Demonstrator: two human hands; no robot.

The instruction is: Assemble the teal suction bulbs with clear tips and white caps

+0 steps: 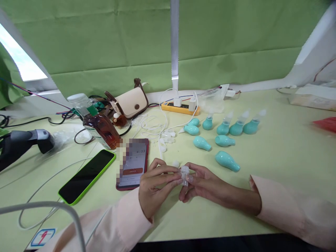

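Observation:
Between my two hands is a small clear plastic piece, held just above the table's front part. My left hand pinches it from the left with the fingertips. From the right, my right hand grips it between thumb and fingers, and its exact shape is partly covered. Behind the hands lie several loose translucent plastic pieces. Several turquoise rubber bulbs lie on their sides, among them one bulb close to my right hand. Other bulbs, such as this one, stand upright with clear tips fitted.
Left of my hands lie a phone with a lit screen and a green-cased phone. A bottle of brown liquid, a cream bag and a yellow power strip stand behind. White cables cross the table.

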